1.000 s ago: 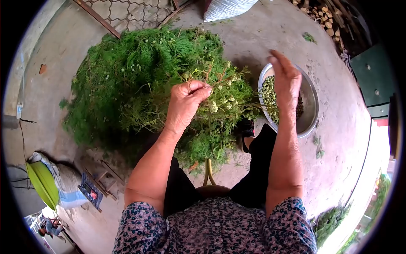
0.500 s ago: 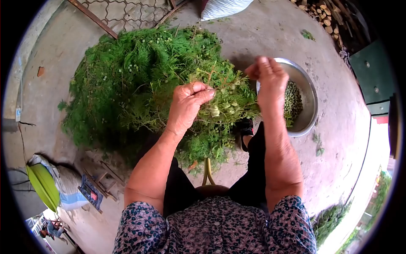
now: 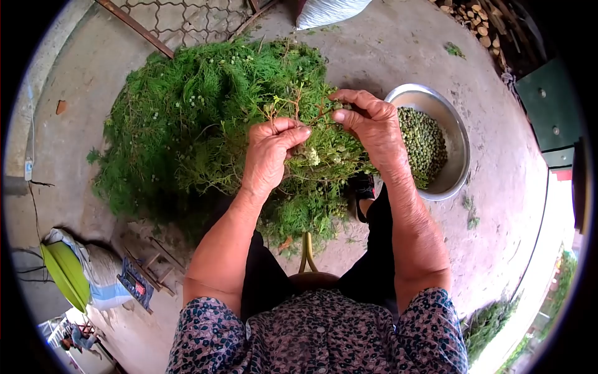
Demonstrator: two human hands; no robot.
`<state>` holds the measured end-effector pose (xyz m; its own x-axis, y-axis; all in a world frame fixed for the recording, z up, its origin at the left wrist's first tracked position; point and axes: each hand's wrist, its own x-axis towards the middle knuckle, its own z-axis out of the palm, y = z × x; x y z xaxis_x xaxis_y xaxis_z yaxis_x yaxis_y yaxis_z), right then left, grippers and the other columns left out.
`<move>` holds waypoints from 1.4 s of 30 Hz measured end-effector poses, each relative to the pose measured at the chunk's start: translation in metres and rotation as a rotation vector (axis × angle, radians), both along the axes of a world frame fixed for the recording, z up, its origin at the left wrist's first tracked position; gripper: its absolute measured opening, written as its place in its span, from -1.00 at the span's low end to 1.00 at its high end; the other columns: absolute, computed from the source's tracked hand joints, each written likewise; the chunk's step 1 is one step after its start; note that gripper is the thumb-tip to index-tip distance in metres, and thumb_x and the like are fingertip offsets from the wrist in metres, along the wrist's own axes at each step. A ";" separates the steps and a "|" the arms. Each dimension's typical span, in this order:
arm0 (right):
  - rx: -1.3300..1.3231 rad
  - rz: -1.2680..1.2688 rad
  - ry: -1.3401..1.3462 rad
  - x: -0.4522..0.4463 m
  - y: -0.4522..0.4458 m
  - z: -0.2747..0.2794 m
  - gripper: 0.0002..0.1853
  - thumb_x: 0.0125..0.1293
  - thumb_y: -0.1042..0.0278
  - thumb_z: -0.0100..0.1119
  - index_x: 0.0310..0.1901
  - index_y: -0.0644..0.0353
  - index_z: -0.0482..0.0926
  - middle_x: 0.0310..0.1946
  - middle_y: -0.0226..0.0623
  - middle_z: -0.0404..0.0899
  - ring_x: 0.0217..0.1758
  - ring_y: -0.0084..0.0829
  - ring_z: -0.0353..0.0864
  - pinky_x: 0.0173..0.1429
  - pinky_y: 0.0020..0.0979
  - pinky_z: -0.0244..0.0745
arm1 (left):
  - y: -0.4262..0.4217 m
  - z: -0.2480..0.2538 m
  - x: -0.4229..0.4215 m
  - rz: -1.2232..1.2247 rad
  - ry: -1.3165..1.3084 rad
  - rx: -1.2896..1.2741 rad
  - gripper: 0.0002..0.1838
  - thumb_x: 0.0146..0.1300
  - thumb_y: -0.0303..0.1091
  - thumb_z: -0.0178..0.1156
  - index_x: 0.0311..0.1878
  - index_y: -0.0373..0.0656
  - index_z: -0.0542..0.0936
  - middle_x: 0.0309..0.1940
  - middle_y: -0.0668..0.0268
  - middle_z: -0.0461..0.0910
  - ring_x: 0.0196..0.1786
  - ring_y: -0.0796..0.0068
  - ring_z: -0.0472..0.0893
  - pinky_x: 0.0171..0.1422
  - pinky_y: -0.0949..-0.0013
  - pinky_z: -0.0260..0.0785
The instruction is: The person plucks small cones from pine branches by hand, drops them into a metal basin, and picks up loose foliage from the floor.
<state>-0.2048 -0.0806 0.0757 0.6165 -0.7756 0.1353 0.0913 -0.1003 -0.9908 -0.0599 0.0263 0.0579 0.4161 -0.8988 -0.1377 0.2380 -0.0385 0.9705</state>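
Observation:
My left hand [image 3: 271, 153] is closed in a pinch on a thin sprig [image 3: 297, 103] of evergreen, its reddish-brown stem and yellow-green tips sticking up past the fingers. To its right is my right hand [image 3: 374, 121], thumb and forefinger apart, at the sprig's right side; whether the fingertips touch a small cone there I cannot tell. Both hands are above a large heap of cut evergreen branches [image 3: 180, 118] dotted with pale green cones. A metal basin [image 3: 460, 146] stands right of the heap, holding many small green cones [image 3: 423, 143].
Stacked firewood [image 3: 479, 28] and a green cabinet [image 3: 545, 106] stand at the far right. A white sack [image 3: 330, 12] is at the top. On the left are a lime-green basin [image 3: 65, 274] and a small wooden stool [image 3: 149, 268]. A metal grid [image 3: 187, 19] lies behind the heap.
My right hand has moved left from over the basin's rim to the sprig, and its fingers have spread. My left hand keeps its pinch, shifted slightly left.

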 end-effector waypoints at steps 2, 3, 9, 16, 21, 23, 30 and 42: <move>0.071 -0.076 0.095 0.000 0.003 0.008 -0.76 0.06 0.50 0.25 -0.17 0.23 0.59 -0.49 -0.50 0.47 -0.51 -0.70 0.32 -0.41 -0.61 0.31 | 0.001 0.003 -0.001 -0.007 -0.006 0.016 -0.95 0.04 -0.45 0.24 -0.44 -0.21 0.61 -0.64 0.49 0.50 -0.60 0.77 0.34 -0.55 0.62 0.13; 0.071 -0.077 0.096 0.000 0.006 0.009 -0.76 0.06 0.50 0.25 -0.17 0.23 0.59 -0.49 -0.50 0.47 -0.51 -0.70 0.32 -0.41 -0.61 0.31 | 0.001 0.004 -0.002 -0.014 -0.011 0.031 -0.94 0.04 -0.45 0.25 -0.44 -0.22 0.61 -0.63 0.48 0.50 -0.59 0.77 0.34 -0.55 0.61 0.13; 0.499 -0.336 -0.058 -0.003 -0.006 -0.006 -0.86 0.24 0.41 0.05 -0.28 0.29 0.54 -0.64 -0.46 0.38 -0.67 -0.67 0.21 -0.60 -0.65 0.08 | 0.001 0.000 -0.007 -0.056 -0.038 -0.034 -0.94 0.04 -0.47 0.24 -0.46 -0.25 0.60 -0.61 0.45 0.50 -0.55 0.72 0.37 -0.46 0.61 0.20; -0.156 -0.678 -0.003 -0.044 -0.041 0.002 -0.85 0.19 0.55 0.02 -0.23 0.25 0.56 -0.44 -0.37 0.49 -0.46 -0.55 0.45 -0.44 -0.56 0.35 | 0.006 0.001 0.002 0.020 -0.025 -0.009 -0.93 0.03 -0.43 0.23 -0.40 -0.19 0.63 -0.62 0.49 0.49 -0.60 0.79 0.30 -0.56 0.65 0.03; -0.932 -1.044 0.751 -0.080 -0.070 0.003 -0.73 0.09 0.54 0.06 -0.14 0.18 0.56 -0.03 -0.05 0.45 0.01 -0.09 0.46 0.08 -0.24 0.36 | 0.005 0.003 0.002 0.049 0.130 -0.033 -0.96 0.05 -0.46 0.23 -0.41 -0.19 0.62 -0.61 0.49 0.51 -0.58 0.77 0.39 -0.53 0.66 0.18; -0.746 -0.915 0.752 -0.075 -0.062 0.010 -0.71 0.09 0.45 0.13 -0.10 0.16 0.55 -0.05 -0.08 0.49 0.01 -0.10 0.48 0.08 -0.28 0.37 | 0.003 0.001 0.001 0.050 0.125 -0.049 -0.96 0.05 -0.46 0.23 -0.40 -0.19 0.62 -0.61 0.48 0.52 -0.56 0.77 0.40 -0.52 0.66 0.19; 0.013 -0.041 0.376 -0.016 -0.001 0.019 -0.54 0.17 0.02 0.15 -0.16 0.34 0.55 -0.34 -0.18 0.60 -0.22 -0.38 0.55 -0.07 -0.36 0.45 | -0.001 -0.003 -0.009 0.094 0.086 -0.124 -0.95 0.05 -0.44 0.23 -0.41 -0.19 0.62 -0.62 0.52 0.49 -0.60 0.79 0.27 -0.54 0.64 0.04; -0.059 -0.294 0.091 -0.014 -0.014 0.020 -0.89 0.19 0.45 0.11 -0.24 0.16 0.57 -0.45 -0.36 0.58 -0.48 -0.58 0.50 -0.43 -0.56 0.41 | 0.003 0.005 -0.001 0.111 0.084 -0.093 -0.97 0.06 -0.53 0.20 -0.41 -0.23 0.61 -0.62 0.46 0.51 -0.57 0.75 0.39 -0.51 0.63 0.23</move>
